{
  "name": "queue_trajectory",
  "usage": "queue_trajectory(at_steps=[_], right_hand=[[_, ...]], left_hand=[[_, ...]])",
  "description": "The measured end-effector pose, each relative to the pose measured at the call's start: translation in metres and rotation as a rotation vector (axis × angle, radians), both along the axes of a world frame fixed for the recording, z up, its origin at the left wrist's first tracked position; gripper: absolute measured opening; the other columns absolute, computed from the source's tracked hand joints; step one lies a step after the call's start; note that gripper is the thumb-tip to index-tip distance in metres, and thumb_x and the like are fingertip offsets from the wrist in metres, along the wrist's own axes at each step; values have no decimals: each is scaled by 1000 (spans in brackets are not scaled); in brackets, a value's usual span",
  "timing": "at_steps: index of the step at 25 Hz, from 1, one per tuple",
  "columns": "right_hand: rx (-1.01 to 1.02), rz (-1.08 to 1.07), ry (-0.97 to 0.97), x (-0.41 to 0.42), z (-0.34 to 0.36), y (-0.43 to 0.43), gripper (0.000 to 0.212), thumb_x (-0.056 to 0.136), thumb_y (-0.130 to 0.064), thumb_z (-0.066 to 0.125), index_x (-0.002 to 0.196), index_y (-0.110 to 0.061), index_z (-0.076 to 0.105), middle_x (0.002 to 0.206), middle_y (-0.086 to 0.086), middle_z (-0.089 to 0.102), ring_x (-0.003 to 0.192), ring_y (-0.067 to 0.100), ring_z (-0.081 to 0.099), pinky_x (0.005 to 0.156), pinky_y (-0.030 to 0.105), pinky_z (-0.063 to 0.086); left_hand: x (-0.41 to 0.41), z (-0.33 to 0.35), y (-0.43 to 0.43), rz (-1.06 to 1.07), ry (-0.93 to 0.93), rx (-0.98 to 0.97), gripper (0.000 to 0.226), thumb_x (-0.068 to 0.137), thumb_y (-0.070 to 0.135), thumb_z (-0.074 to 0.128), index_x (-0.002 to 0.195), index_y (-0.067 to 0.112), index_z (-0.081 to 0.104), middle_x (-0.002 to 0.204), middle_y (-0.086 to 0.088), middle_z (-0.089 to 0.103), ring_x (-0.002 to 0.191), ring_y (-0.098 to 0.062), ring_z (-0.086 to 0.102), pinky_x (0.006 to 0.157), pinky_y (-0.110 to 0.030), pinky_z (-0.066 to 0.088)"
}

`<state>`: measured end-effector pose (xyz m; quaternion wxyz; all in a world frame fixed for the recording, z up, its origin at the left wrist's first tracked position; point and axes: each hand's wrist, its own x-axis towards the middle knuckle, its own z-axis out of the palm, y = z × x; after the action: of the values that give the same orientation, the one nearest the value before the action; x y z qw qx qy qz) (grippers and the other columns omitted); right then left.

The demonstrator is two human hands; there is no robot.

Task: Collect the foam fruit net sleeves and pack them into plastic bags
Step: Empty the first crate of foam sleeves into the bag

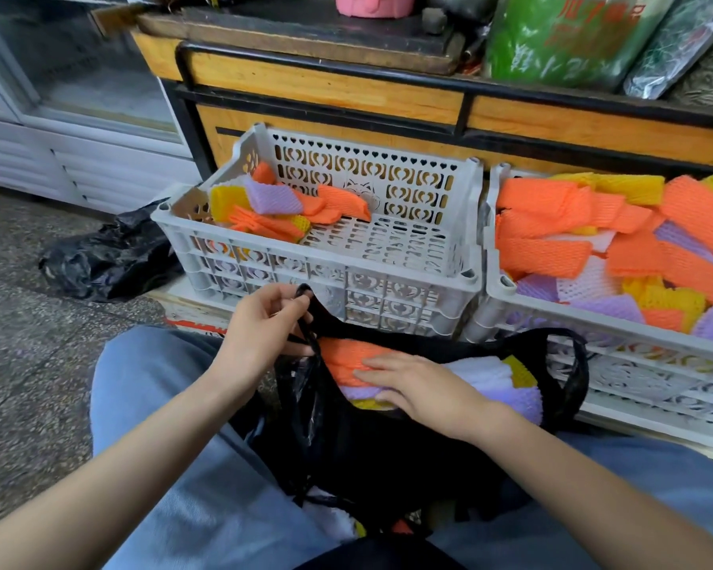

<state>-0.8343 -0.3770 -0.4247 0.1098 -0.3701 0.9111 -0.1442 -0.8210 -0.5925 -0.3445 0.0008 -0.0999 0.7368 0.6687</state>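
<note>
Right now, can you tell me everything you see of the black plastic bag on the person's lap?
The black plastic bag is thin, glossy and crumpled. It lies on the person's lap with its mouth open. The left hand pinches one handle and lifts it; the other handle hangs loose at the right. Orange, white, purple and yellow foam sleeves fill it, and the right hand presses flat on them.

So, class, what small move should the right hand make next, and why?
Probably press the foam sleeves deeper: the right hand lies flat on them, they bulge from the mouth of the black bag, and the left hand pinches its handle.
</note>
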Motion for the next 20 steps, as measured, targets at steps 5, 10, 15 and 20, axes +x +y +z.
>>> queue_trajectory(at_steps=[5,10,15,20], right_hand=[[131,75,-84,-11,-2,-2,35,94,-31,52,128,-28,57,135,-11,53,105,22,46,95,26,36],[43,120,-72,-14,22,-3,46,87,-47,58,127,-24,55,126,-8,55,108,15,45,94,30,38],[-30,140,26,-30,68,-3,40,91,-49,42,117,-24,59,117,-10,60,108,8,51,95,23,37],[-221,-121,150,-87,106,-28,31,96,-37,41,119,-26,57,117,-17,54,107,-8,44,92,7,31]], left_hand=[[2,-8,-3,-76,-35,17,18,94,5,53,76,9,56,65,-5,53,50,-4,52,48,-26,55],[-7,-19,-19,-184,-29,-4,7,92,0,54,97,5,52,54,5,53,53,-7,57,52,-25,54],[-30,-13,-38,-325,84,-349,15,90,11,61,99,21,54,71,2,61,65,-10,57,64,-22,46],[-89,7,-70,-254,332,-670,12,89,16,61,96,24,56,98,7,58,88,-4,55,77,-10,41]])
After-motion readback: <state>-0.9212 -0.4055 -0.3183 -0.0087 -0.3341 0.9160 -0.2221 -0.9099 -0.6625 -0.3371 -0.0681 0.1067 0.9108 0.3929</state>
